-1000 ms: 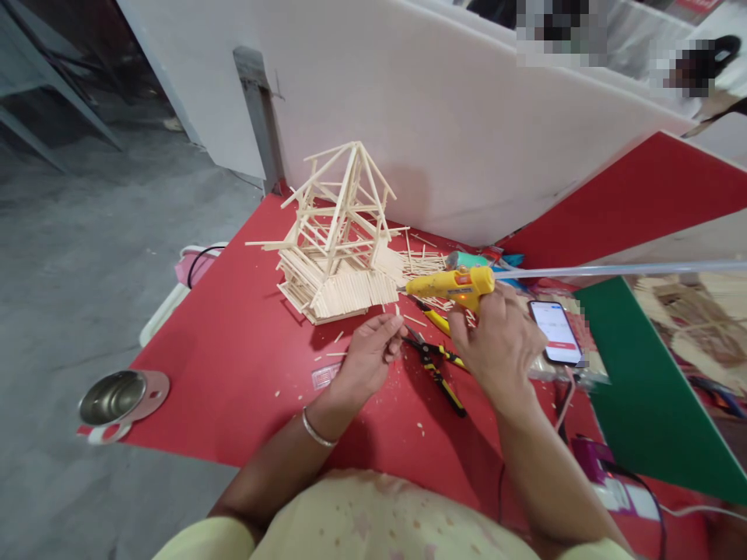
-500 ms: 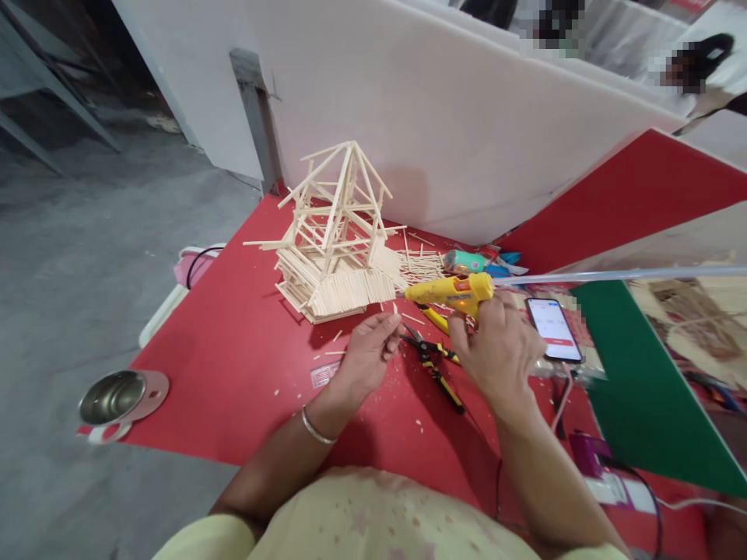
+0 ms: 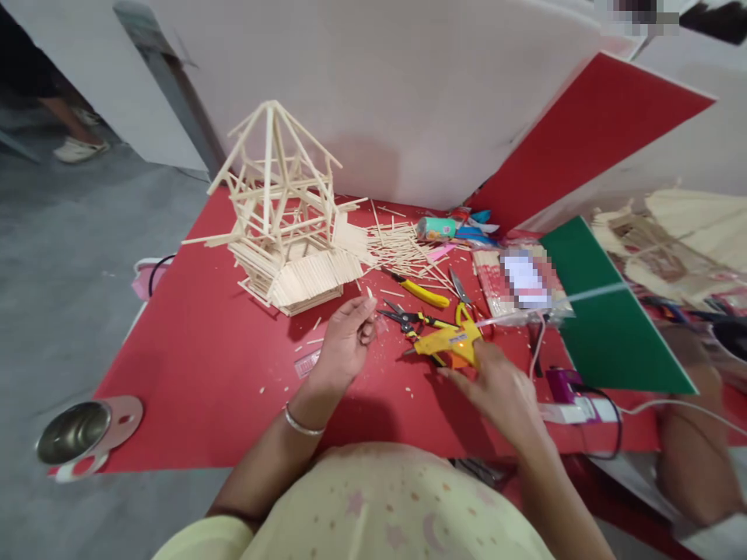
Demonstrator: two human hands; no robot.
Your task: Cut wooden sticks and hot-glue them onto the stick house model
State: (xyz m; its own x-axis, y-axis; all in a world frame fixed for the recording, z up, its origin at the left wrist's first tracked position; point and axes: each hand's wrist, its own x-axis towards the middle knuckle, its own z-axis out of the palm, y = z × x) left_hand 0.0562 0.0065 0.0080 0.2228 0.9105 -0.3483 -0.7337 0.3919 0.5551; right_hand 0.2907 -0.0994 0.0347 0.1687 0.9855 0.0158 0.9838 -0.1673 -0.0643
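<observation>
A short piece of wooden stick is pinched between the thumb and fingertips of my left hand, in front of a house-like stick model. My right hand is loosely closed at the grip of a yellow glue gun, its thumb side partly stretched out. The gun is low over the table, nozzle to the left, with a clear glue stick in its back end. Between my hands lie black-and-yellow cutting pliers, partly behind the gun. Yellow-handled pliers lie further back.
Loose sticks are heaped beside the model on the red table. A green bottle and a phone lie behind. A mug stands at the left corner. Cables and a power strip are at right, near another person's arm.
My right hand has lowered the glue gun from near the model towards the table, and its grip looks looser. My left hand still pinches the stick piece. The view has shifted right.
</observation>
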